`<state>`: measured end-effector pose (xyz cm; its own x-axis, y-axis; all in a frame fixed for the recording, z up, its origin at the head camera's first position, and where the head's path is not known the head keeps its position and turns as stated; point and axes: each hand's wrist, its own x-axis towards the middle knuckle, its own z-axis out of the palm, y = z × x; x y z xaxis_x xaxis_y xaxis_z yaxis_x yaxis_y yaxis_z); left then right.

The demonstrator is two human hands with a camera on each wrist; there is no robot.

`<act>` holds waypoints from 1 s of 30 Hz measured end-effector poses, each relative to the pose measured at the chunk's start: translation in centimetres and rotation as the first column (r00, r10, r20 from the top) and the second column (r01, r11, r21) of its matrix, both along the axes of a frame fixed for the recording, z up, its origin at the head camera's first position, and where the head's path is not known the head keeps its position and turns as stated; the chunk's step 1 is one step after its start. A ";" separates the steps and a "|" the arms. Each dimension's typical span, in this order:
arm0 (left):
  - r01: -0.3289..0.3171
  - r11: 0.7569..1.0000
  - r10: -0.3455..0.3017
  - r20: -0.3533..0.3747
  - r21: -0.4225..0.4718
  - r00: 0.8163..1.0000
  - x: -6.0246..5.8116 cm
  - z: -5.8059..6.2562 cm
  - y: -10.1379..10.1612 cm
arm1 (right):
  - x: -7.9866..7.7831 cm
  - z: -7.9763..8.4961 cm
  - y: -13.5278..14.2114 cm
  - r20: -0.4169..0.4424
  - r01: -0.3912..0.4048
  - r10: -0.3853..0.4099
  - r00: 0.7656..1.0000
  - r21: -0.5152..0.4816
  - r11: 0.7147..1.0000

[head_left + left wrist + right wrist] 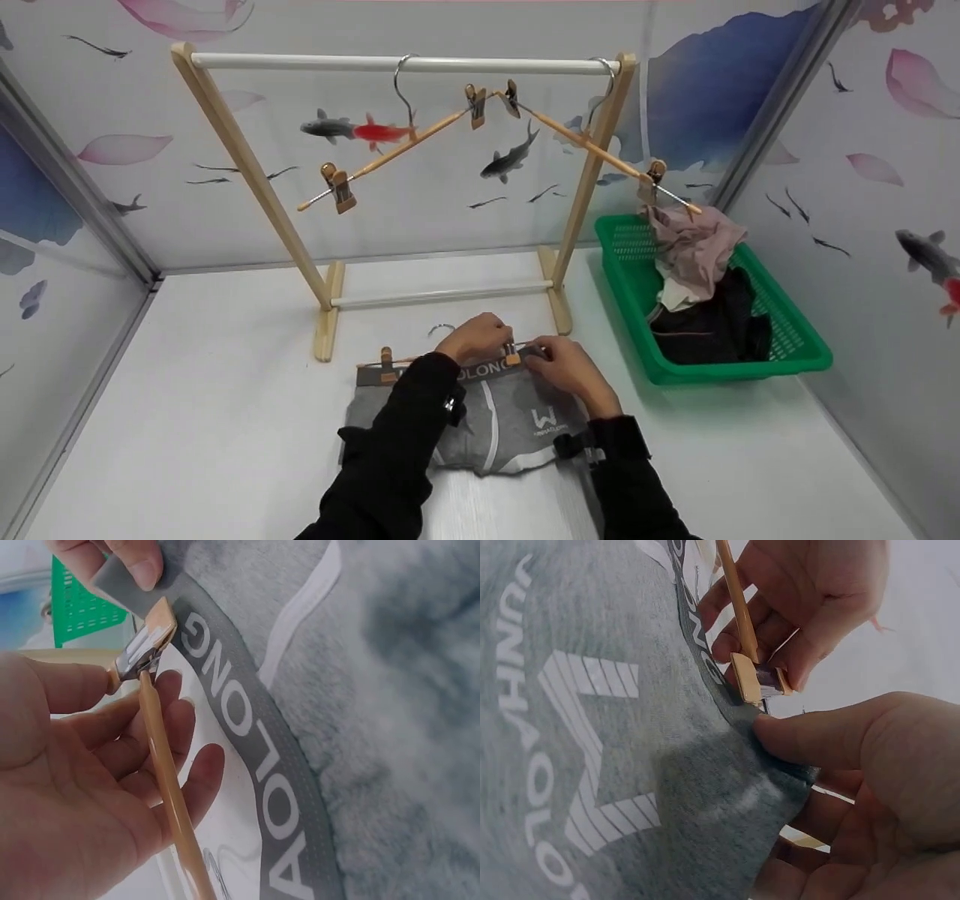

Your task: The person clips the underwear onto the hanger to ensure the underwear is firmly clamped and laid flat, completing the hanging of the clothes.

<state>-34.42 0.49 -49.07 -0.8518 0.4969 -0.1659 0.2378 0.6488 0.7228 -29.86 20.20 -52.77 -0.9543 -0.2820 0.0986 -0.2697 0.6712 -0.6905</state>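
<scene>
Grey boxer briefs (517,412) with a dark lettered waistband (259,731) lie flat on the white table. A wooden clip hanger (166,772) lies along the waistband, its hook pointing away from me. My left hand (476,337) pinches the hanger's right clip (146,637) between thumb and fingers, the clip's jaws at the waistband edge. With thumb and fingers, my right hand (892,772) grips the waistband's right corner, just beside that clip. The hanger's left clip (387,364) sits on the other end of the waistband, and nothing touches it.
Behind the briefs stands a wooden rack (247,161) with a white top rail (315,63). Two tilted clip hangers (442,124) hang from the rail. To the right, a green basket (630,292) holds a pink garment (694,251) and dark clothes (709,326).
</scene>
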 end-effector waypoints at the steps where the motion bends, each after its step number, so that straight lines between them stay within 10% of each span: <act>1: -0.002 1.000 0.002 -0.003 -0.001 1.000 0.0 0.0 0.1 | 0.0 0.0 0.0 -0.008 -0.005 0.005 1.000 -0.004 1.000; 16: -0.128 0.991 0.130 -0.037 0.043 0.991 0.3 -0.6 0.4 | -0.2 -0.1 -0.4 -0.023 0.020 -0.022 1.000 -0.060 0.998; 30: -0.217 0.932 0.250 -0.081 0.289 0.965 0.4 -2.1 0.1 | -0.1 0.5 -0.8 0.119 0.092 -0.070 0.990 -0.194 0.977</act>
<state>-34.04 0.55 -51.15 -0.9543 0.2939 0.0540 0.1950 0.4755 0.8578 -29.98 19.42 -52.22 -0.9813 -0.1889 0.0366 -0.1340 0.5344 -0.8346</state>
